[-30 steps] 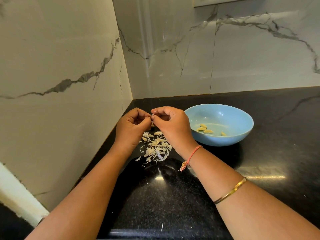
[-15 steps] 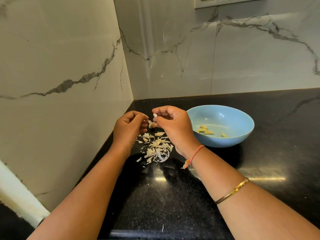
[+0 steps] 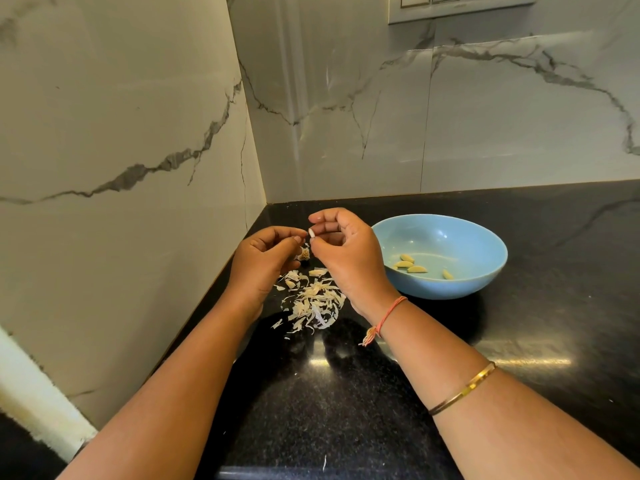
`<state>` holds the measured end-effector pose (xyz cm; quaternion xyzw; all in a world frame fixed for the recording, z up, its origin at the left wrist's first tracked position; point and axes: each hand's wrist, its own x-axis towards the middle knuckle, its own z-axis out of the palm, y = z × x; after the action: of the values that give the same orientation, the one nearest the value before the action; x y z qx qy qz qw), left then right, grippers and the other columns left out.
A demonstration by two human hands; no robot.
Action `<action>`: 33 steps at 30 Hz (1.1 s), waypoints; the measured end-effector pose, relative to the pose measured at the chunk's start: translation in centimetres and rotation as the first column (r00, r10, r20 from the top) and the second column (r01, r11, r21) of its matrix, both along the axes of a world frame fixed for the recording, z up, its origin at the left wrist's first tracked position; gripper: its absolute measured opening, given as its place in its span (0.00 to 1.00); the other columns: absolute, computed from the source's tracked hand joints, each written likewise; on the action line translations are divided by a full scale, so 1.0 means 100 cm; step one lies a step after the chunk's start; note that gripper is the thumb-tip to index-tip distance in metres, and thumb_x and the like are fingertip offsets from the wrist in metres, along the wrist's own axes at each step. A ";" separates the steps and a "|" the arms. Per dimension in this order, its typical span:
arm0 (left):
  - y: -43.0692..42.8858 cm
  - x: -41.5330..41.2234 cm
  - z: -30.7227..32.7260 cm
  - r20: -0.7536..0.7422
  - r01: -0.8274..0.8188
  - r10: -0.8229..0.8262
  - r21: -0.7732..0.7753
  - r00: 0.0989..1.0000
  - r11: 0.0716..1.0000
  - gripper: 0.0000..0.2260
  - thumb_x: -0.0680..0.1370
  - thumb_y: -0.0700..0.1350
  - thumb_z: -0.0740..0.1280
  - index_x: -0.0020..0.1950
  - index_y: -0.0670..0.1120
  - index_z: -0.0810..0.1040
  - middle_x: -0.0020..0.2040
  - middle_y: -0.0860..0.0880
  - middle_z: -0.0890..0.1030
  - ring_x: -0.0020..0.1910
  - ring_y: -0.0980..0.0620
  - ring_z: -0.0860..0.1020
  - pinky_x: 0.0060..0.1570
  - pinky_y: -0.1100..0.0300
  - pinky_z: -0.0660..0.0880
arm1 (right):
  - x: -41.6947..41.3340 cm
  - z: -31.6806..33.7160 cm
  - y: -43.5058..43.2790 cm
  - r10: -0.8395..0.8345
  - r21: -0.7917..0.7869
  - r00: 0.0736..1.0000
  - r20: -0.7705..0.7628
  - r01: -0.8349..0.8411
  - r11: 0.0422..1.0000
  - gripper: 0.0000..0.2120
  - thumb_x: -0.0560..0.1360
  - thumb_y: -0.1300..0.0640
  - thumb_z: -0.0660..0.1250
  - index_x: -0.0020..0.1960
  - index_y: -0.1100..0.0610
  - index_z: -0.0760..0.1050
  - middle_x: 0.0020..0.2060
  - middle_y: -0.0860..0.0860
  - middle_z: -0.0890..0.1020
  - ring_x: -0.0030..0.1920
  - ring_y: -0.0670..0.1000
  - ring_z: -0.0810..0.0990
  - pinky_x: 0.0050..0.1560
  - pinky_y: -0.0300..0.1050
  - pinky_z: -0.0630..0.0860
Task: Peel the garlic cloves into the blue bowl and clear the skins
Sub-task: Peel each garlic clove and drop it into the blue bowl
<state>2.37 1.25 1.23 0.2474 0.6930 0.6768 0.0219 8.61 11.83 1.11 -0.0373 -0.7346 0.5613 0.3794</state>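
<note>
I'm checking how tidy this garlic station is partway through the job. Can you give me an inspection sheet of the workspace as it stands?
Surface: glossy black counter, set in a tiled corner.
Job's things: blue bowl holds four peeled cloves. A skin pile lies on the counter left of the bowl. A dry bulb stub shows between the hands; held or lying, unclear.
Clutter: one stray skin flake near the front edge.
Hands: right hand pinches a small white clove. Left hand is curled beside it, grip unclear.
Cables: nothing seen.
Surroundings: marble-look wall tiles; switch plate above.
</note>
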 end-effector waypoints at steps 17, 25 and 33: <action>-0.002 0.001 0.002 0.064 0.065 -0.071 0.087 0.995 0.994 0.04 0.75 0.40 0.68 0.42 0.45 0.82 0.42 0.44 0.82 0.44 0.49 0.79 0.42 0.61 0.78 | 0.000 -0.004 -0.001 -0.189 0.453 0.964 -0.188 0.256 0.854 0.12 0.72 0.66 0.68 0.55 0.60 0.79 0.46 0.53 0.83 0.46 0.50 0.81 0.46 0.43 0.80; 0.000 0.001 0.000 0.093 0.054 -0.062 0.087 0.994 0.995 0.05 0.76 0.40 0.67 0.42 0.45 0.81 0.42 0.44 0.82 0.43 0.50 0.79 0.44 0.61 0.79 | 0.000 -0.003 -0.001 -0.199 0.431 0.966 -0.166 0.253 0.866 0.11 0.73 0.65 0.69 0.55 0.60 0.80 0.46 0.54 0.84 0.47 0.50 0.83 0.48 0.44 0.81; 0.002 -0.003 -0.003 0.156 0.070 -0.088 0.120 0.984 0.990 0.04 0.76 0.39 0.67 0.44 0.43 0.81 0.45 0.40 0.81 0.46 0.47 0.79 0.46 0.60 0.79 | -0.001 -0.005 -0.001 -0.202 0.374 0.969 -0.141 0.241 0.896 0.09 0.72 0.65 0.69 0.52 0.60 0.81 0.44 0.54 0.85 0.44 0.50 0.83 0.46 0.47 0.82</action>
<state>2.08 1.43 0.94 0.2201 0.6387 0.7317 0.0904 8.48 11.75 0.64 -0.0171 -0.8025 0.3591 0.4762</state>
